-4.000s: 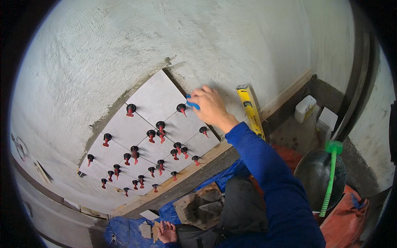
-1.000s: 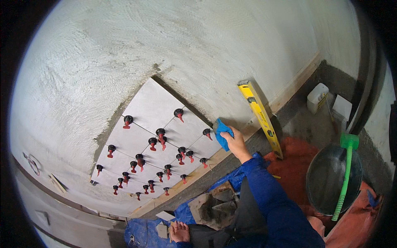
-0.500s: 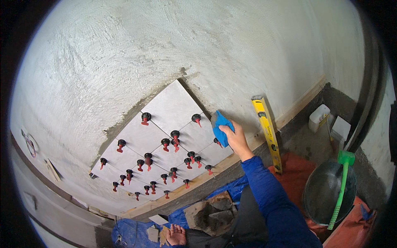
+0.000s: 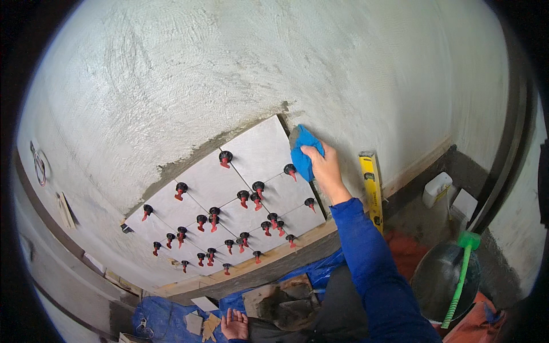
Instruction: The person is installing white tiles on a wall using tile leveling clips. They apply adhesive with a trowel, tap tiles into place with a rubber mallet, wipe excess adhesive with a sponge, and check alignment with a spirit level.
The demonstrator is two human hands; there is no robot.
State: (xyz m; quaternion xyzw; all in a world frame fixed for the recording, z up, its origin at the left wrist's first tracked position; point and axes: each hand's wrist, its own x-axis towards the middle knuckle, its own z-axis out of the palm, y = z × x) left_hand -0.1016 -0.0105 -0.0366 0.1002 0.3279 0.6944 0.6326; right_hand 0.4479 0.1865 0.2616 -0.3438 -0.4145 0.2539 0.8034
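My right hand (image 4: 325, 171) is closed around a blue sponge (image 4: 305, 150) with a grey, mortar-smeared side. It is at the right edge of the light grey wall tiles (image 4: 260, 150), near their upper right corner. Red-and-black tile levelling clips (image 4: 257, 193) stick out along the joints between the tiles. Down at the lower edge, my left hand (image 4: 234, 326) rests palm up with its fingers apart, holding nothing. It is beside some broken tile pieces (image 4: 194, 324).
A yellow spirit level (image 4: 372, 191) leans against the wall to the right. Farther right are a dark bucket (image 4: 426, 280), a green mallet (image 4: 461, 277) across it, and a white container (image 4: 437, 190). Blue sheeting (image 4: 166, 315) and a dirty slab (image 4: 286, 303) lie below the tiles.
My right hand has moved the sponge upward along the tiles' right edge, uncovering the clip lower down. The whole view has shifted somewhat. My left hand stays low and open.
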